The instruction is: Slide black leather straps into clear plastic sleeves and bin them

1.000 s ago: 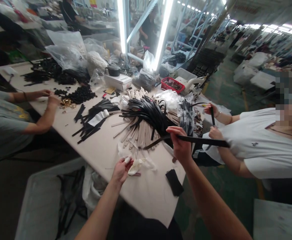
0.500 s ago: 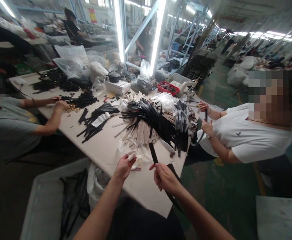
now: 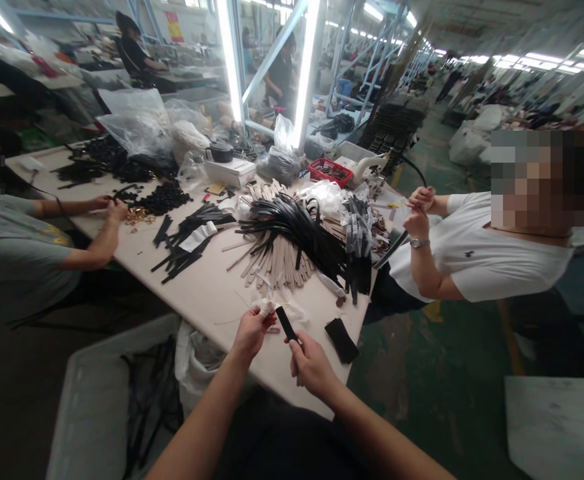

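In the head view, my right hand [image 3: 313,365] grips a black strap [image 3: 286,324], its flat end pointing up and left. My left hand [image 3: 250,332] is closed, thumb and fingers together, close to that strap end. White material [image 3: 265,307] shows at its fingertips; I cannot tell whether it is held or wrapped round a finger. Just beyond lie thin white scraps [image 3: 292,308]. A large heap of black straps [image 3: 292,223] rests over beige strips [image 3: 282,263]. Right of my right hand lies a short stack of black pieces [image 3: 342,339].
A co-worker in grey [image 3: 27,247] sits at the left, another in white [image 3: 472,253] stands right, holding a dark strap. On the table [image 3: 192,293] are a red basket [image 3: 330,172], a white box [image 3: 232,173] and plastic bags. A pale bin [image 3: 92,387] stands below left.
My right hand has moved left with the black strap, bringing its end near my left fingertips. The co-worker on the right has raised a strap upward.
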A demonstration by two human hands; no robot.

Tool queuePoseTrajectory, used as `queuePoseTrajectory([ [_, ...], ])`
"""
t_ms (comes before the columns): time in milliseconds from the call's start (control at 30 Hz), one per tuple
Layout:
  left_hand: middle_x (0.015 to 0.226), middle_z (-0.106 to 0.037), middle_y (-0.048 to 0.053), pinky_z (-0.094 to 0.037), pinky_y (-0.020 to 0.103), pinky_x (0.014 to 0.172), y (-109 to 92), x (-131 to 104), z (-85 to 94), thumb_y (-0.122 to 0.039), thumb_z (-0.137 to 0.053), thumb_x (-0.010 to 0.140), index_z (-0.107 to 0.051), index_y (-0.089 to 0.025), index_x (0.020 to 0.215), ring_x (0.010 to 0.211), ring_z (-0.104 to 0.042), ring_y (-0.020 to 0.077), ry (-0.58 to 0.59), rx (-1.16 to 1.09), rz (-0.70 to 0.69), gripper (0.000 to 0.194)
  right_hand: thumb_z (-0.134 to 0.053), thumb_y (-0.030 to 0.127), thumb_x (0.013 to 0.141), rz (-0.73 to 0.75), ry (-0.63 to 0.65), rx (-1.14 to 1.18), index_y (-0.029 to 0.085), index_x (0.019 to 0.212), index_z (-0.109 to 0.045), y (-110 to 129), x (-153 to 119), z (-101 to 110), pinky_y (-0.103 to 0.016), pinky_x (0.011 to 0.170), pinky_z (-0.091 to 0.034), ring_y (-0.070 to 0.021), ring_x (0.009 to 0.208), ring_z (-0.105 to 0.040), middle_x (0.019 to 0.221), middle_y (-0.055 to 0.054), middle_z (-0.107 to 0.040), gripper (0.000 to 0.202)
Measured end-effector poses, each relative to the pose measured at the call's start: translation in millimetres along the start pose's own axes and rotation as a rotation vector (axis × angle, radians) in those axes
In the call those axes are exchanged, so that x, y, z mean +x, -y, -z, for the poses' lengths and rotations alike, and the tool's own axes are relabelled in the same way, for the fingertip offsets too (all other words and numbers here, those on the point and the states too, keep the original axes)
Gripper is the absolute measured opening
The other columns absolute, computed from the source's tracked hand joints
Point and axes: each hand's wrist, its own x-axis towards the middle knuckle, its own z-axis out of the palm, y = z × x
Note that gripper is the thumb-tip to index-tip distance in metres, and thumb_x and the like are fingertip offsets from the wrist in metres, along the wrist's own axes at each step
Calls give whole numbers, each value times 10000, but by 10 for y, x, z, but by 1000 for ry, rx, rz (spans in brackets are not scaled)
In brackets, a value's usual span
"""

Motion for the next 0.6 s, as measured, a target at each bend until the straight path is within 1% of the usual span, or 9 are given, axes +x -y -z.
queuePoseTrajectory([
  [200,681,-691,47,-518,236,539,67,-17,-45,-352,-854,684,-688,-114,837,533,-622,125,-27,80,-28,328,-401,435,977,10,-29,-119,194,1070,-582,-3,11,14,-191,325,-349,-113,315,-472,483,60,-549,316],
  [400,668,-691,54,-509,236,543,28,-58,-72,-364,-862,660,-708,-116,789,550,-633,138,-12,162,-70,319,-406,356,982,37,-52,-182,198,1030,-597,16,0,45,-217,412,-389,-121,350,-505,484,51,-561,252],
  [533,653,-678,53,-491,226,555,-1,-88,-77,-349,-841,698,-714,-123,755,547,-602,125,60,247,-63,265,-424,357,978,73,-32,-226,200,945,-612,16,8,103,-229,445,-403,-127,381,-524,493,31,-579,247],
  [600,601,-644,45,-452,211,529,15,-135,-98,-333,-831,713,-696,-124,691,516,-562,111,120,258,-4,249,-422,358,975,51,-8,-220,193,927,-622,-5,66,123,-226,422,-385,-122,365,-503,494,25,-585,263],
])
